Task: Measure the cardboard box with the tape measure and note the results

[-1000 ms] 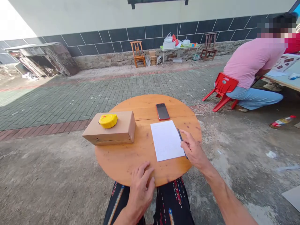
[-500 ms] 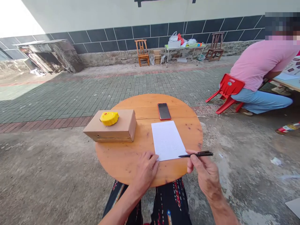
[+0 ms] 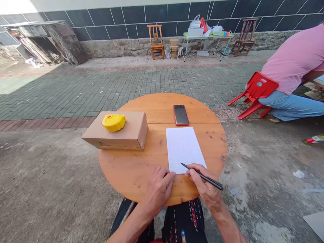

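On one round table (image 3: 121,170) lies one paper sheet (image 3: 183,145), one pen (image 3: 211,181) gripped in my right hand (image 3: 206,189) over it, my left hand (image 3: 159,185) unclenched at its near corner; beyond sits one phone (image 3: 181,115), leftward one box (image 3: 130,133) bearing one tape measure (image 3: 113,122).

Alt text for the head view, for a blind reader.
The right hand holds a black pen over rectangular white paper, the left hand by its edge, on a round wooden table. Beyond is a red-edged black phone; left, a brown cardboard box topped by a yellow tape measure.
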`<state>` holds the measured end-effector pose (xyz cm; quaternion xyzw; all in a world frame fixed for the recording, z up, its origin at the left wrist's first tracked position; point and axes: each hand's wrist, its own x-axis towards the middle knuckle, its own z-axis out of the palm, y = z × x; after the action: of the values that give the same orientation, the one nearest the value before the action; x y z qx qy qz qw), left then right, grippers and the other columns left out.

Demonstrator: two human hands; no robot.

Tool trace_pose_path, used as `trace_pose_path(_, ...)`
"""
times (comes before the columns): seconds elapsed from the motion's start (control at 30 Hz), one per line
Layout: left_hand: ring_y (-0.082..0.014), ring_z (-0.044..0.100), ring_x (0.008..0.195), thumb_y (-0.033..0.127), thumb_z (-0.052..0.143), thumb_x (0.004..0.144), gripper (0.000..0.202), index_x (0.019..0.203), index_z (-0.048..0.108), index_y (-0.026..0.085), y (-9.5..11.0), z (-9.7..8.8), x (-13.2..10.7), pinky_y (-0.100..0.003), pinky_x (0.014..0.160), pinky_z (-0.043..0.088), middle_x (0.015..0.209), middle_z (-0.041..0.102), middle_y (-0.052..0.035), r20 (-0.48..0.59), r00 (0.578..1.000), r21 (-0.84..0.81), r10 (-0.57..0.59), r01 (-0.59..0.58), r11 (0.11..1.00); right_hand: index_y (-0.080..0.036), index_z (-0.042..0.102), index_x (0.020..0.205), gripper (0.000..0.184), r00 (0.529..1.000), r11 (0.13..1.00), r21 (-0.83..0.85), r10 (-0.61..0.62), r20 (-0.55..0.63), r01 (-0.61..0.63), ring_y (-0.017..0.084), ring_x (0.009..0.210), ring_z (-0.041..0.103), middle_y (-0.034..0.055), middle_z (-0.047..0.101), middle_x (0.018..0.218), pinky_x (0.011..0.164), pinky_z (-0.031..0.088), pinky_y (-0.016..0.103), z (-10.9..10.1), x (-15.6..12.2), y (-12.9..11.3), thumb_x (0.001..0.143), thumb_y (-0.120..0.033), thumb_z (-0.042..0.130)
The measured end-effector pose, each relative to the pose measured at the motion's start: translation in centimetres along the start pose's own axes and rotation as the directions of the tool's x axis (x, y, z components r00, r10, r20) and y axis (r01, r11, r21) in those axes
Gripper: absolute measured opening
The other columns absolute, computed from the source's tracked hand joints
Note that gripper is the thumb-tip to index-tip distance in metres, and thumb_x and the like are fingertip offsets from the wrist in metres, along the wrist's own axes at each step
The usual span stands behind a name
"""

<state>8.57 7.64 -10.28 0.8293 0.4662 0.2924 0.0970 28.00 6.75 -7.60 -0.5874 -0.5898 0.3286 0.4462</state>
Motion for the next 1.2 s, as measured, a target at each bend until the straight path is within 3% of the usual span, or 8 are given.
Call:
trace_pose_path(0.27,-0.0194,0.047,0.073,0.008,0.048,0.091,0.023,0.100,0.067,0.020,0.1,-0.2,0.5,-0.032,0.068,0.038,0.079,0.058,-0.0029,0.052,0.997,0.038,0.054,-0.056,0.998,-0.021,0.068,0.084,0.018,0.996,0.987,-0.134,-0.090,0.002,0.090,0.014,0.052,0.061,-0.0032,0.064,0.058,0.055,0.049,0.024,1.5,1.9,0.4,0.092,-0.031,0.055)
trace_pose_path(0.57,-0.0206,0.046,0.074,0.007,0.054,0.085,0.023,0.099,0.065,0.021,-0.2,0.1,0.4,-0.034,0.068,0.034,0.079,0.057,-0.0023,0.072,0.997,0.034,0.031,-0.033,0.999,-0.021,0.063,0.078,0.024,0.999,0.987,-0.154,-0.035,0.012,0.036,0.010,0.044,0.046,-0.0063,0.049,0.052,0.045,0.039,0.021,2.0,1.8,1.1,0.094,-0.034,0.052)
trace_pose_path(0.83,-0.0202,0.046,0.074,0.007,0.052,0.088,0.029,0.109,0.064,0.021,-0.4,0.4,0.3,-0.034,0.067,0.032,0.080,0.058,-0.0023,0.100,0.992,0.041,0.073,-0.077,0.996,-0.020,0.063,0.078,0.022,0.994,0.973,-0.203,-0.100,0.033,0.105,0.010,0.046,0.047,-0.0052,0.053,0.055,0.045,0.039,0.020,2.1,2.0,0.7,0.094,-0.030,0.052)
trace_pose_path(1.2,-0.0195,0.044,0.070,0.008,0.051,0.090,0.024,0.105,0.065,0.020,-0.2,0.4,0.5,-0.033,0.066,0.031,0.076,0.057,-0.0018,0.020,0.997,0.029,0.078,-0.079,0.996,-0.020,0.063,0.080,0.018,0.984,0.954,-0.241,-0.175,0.030,0.177,0.010,0.058,0.060,-0.0035,0.065,0.067,0.059,0.047,0.018,2.3,2.2,0.6,0.094,-0.024,0.053)
